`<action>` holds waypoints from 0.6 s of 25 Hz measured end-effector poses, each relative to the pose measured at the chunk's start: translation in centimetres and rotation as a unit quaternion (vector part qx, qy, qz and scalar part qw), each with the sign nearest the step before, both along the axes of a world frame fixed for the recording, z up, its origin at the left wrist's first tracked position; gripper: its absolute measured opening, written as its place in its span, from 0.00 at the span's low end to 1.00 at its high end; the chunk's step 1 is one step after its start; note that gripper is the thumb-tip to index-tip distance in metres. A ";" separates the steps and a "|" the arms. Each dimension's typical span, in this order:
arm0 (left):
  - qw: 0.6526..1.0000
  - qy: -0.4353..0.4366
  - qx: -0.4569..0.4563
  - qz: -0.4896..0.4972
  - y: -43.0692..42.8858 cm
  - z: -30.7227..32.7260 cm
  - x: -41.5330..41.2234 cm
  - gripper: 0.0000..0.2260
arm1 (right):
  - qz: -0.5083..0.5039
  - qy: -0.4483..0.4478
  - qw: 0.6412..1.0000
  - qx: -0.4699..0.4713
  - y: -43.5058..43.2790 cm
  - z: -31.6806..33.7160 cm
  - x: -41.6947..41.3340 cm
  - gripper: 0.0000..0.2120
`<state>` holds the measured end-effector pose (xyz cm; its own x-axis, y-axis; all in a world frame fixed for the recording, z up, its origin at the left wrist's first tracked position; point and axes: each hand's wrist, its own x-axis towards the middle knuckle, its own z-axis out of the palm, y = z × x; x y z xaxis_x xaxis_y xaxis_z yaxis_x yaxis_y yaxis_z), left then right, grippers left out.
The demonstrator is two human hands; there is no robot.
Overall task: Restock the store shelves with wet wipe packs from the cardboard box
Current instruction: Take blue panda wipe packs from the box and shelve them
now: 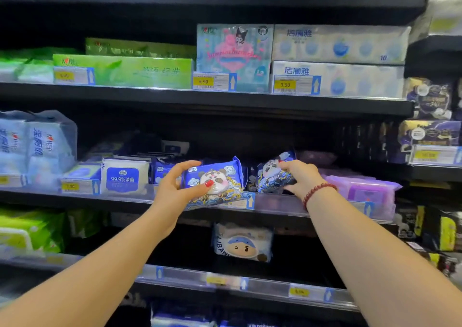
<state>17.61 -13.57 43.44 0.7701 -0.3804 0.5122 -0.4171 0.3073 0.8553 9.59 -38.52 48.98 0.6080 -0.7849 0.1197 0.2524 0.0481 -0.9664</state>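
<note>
Hands outstretched | left (175, 189) grips panda wipe pack (215, 183) | right (301, 176) grips second pack (272, 174)

Upper row, left: long green tissue pack (122, 71), a second green pack (140, 48) lying behind and above it. Just right of these, a pale-blue cartoon-print pack (233, 52) stood upright. Next over, two white packs with blue droplets, upper white pack (340, 44) stacked on lower white pack (350, 80). Yellow tags read 6.90 (203, 81) and 3.50 (285, 84). Far right: dark purple-and-gold packs (428, 96), print blurred.
</note>
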 end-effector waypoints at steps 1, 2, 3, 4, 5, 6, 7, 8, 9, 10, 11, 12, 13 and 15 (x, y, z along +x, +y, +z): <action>1.000 -0.001 0.003 0.002 0.0 -0.2 0.2 0.18 | -0.019 0.056 0.995 -0.086 -0.4 -0.1 0.3 0.24; 1.000 -0.003 0.006 0.002 0.0 -0.4 0.4 0.18 | -0.044 0.125 0.971 -0.199 -0.9 -0.1 0.5 0.23; 1.000 -0.002 0.009 0.000 0.0 -0.5 0.6 0.18 | -0.068 0.195 0.930 -0.304 -1.1 0.1 0.4 0.20; 1.000 -0.002 0.011 -0.004 0.1 -0.8 0.8 0.18 | -0.086 0.254 0.885 -0.381 -1.2 0.4 0.0 0.19; 1.000 -0.003 0.013 -0.007 0.2 -1.0 1.0 0.19 | -0.099 0.294 0.847 -0.431 -1.3 0.8 -0.4 0.19; 1.000 -0.006 0.016 -0.008 0.2 -1.1 1.3 0.19 | -0.116 0.320 0.820 -0.460 -1.3 1.1 -0.7 0.20; 1.000 -0.009 0.020 -0.009 0.2 -1.2 1.4 0.19 | -0.129 0.339 0.799 -0.479 -1.5 1.1 -0.8 0.20; 1.000 -0.011 0.022 -0.009 0.2 -1.3 1.5 0.19 | -0.134 0.351 0.787 -0.490 -1.7 1.0 -0.7 0.20; 1.000 -0.012 0.021 -0.007 0.1 -1.4 1.5 0.19 | -0.126 0.357 0.781 -0.497 -2.0 0.6 -0.4 0.19; 1.000 -0.011 0.017 -0.005 -0.1 -1.3 1.5 0.19 | -0.110 0.350 0.788 -0.495 -2.3 0.1 0.1 0.17; 1.000 -0.010 0.014 -0.005 -0.2 -1.3 1.6 0.19 | -0.094 0.329 0.800 -0.492 -2.5 -0.3 0.6 0.19; 1.000 -0.010 0.013 -0.007 -0.3 -1.2 1.6 0.19 | -0.078 0.307 0.813 -0.489 -2.8 -0.7 1.1 0.26; 1.000 -0.010 0.014 -0.009 -0.5 -1.1 1.6 0.19 | -0.065 0.290 0.818 -0.493 -3.1 -0.9 1.4 0.31; 1.000 -0.013 0.020 -0.009 -0.8 -0.9 1.7 0.20 | -0.045 0.276 0.808 -0.519 -3.8 -0.9 2.0 0.32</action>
